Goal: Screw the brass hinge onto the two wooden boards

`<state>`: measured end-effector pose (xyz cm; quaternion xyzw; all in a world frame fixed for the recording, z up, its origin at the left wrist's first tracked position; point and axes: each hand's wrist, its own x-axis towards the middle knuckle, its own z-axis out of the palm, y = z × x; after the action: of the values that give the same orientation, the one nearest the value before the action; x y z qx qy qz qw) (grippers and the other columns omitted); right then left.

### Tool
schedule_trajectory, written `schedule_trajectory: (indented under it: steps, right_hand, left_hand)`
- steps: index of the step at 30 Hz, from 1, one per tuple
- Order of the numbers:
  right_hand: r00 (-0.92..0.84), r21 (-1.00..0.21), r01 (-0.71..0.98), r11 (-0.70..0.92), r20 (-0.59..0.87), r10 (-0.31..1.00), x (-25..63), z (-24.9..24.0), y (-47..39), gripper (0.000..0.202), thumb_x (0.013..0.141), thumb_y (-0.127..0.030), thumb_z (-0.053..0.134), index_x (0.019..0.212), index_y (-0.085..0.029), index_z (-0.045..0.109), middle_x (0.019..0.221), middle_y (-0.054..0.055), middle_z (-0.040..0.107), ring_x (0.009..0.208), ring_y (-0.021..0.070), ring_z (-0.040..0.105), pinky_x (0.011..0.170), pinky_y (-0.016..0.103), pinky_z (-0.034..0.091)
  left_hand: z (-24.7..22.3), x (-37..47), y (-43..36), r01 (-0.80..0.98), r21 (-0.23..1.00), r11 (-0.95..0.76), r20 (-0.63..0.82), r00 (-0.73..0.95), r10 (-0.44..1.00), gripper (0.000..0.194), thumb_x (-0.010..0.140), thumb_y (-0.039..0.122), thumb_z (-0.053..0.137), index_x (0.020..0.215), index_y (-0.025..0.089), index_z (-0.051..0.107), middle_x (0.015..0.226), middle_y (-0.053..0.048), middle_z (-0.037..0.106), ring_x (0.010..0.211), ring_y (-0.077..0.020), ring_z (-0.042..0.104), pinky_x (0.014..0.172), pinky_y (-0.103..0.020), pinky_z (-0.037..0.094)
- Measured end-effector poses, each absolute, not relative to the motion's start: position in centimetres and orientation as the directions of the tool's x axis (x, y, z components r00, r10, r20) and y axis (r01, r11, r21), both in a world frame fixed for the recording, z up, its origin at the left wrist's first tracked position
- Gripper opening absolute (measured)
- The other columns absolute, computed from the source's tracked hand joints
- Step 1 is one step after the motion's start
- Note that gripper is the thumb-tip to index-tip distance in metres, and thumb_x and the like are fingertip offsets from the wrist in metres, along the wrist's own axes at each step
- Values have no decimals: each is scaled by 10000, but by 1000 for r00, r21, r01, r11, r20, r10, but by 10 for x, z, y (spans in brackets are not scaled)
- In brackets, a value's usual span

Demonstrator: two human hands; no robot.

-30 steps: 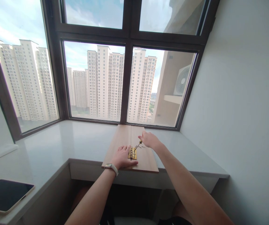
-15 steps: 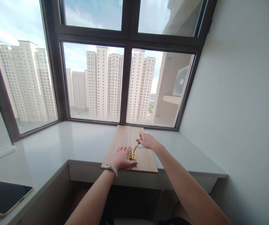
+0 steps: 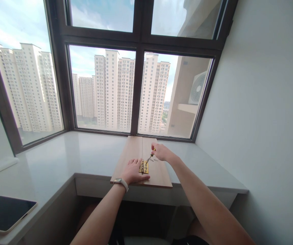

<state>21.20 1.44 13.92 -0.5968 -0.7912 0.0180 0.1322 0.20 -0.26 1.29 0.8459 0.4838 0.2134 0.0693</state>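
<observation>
A gold-coloured hinge [image 3: 145, 167] lies across the seam between two wooden boards [image 3: 127, 153]. My left hand [image 3: 133, 172] is spread flat on the left board, its fingers against the hinge's left leaf and its thumb stretched out below the hinge. In my right hand [image 3: 161, 152] is a screwdriver [image 3: 150, 157] with a yellow handle, my fingers wrapped round it. The screwdriver's tip slants down onto the right leaf of the hinge. A few screws [image 3: 154, 160] lie on the right board, just right of the hinge.
The boards rest on a white counter [image 3: 95, 154] below a dark-framed window [image 3: 136, 92]. A tablet [image 3: 7, 212] lies at the lower left of the counter. A white wall [image 3: 261, 102] rises on the right.
Almost nothing differs. My right hand has turned slightly on the screwdriver, showing more of the yellow handle. My left hand stays where it was.
</observation>
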Motion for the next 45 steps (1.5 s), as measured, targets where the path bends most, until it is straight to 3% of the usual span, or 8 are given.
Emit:
schedule_trajectory:
  steps: [8,15,20,26,30,33,39,45]
  right_hand:
    - [-122,-179,970,162,213,969,209,137,10,357,1000,-536,459,1058,-212,599,1010,116,709,882,222,651,693,287,376]
    - [-232,-154,953,260,175,957,209,140,11,106,970,-332,551,999,-237,589,952,53,720,868,191,637,669,265,357]
    - [-283,-167,936,311,172,943,211,141,11,52,944,-266,591,986,-235,596,994,42,720,877,168,632,702,252,364]
    - [-188,-214,948,235,217,958,210,139,9,200,939,-379,619,1035,-204,603,985,85,722,899,197,649,712,264,386]
    - [-133,-202,962,185,244,961,207,137,6,340,1003,-510,479,1002,-201,619,980,106,721,916,220,659,711,283,384]
    - [-124,-177,970,168,235,964,205,138,4,325,1026,-473,435,1005,-203,615,982,106,719,919,221,658,710,288,374]
    - [-223,-181,951,251,163,961,206,143,3,118,976,-328,567,1024,-223,591,972,62,719,910,193,641,716,267,363]
    - [-201,-213,946,245,205,958,206,142,4,183,960,-341,587,1081,-203,580,992,83,714,912,198,640,700,266,366]
  left_hand:
    - [12,2,-2,791,332,-513,285,434,854,1140,651,899,535,1547,215,365,1495,-141,477,1382,-396,385,1171,-486,260]
    - [13,2,-3,793,331,-511,278,436,856,1110,668,868,552,1549,221,360,1519,-133,456,1398,-392,372,1177,-487,258]
    - [13,1,-2,792,335,-510,275,435,857,1105,665,863,561,1547,228,356,1518,-132,458,1402,-392,371,1180,-487,254]
    - [14,2,-2,795,339,-503,268,431,862,1132,651,889,551,1548,227,352,1520,-134,456,1404,-394,369,1180,-486,253]
    - [14,2,-3,795,342,-501,269,427,863,1144,644,910,536,1547,230,358,1528,-135,446,1401,-393,369,1174,-487,260]
    - [15,2,-3,795,344,-500,266,428,864,1131,654,894,545,1548,229,355,1526,-134,450,1399,-393,373,1174,-490,258]
    - [16,2,-5,793,349,-499,261,430,865,1110,667,857,569,1552,227,341,1531,-128,447,1409,-393,367,1175,-484,260]
    - [18,2,-6,795,341,-502,257,434,863,1126,655,877,560,1547,223,350,1523,-134,453,1411,-395,362,1182,-480,240]
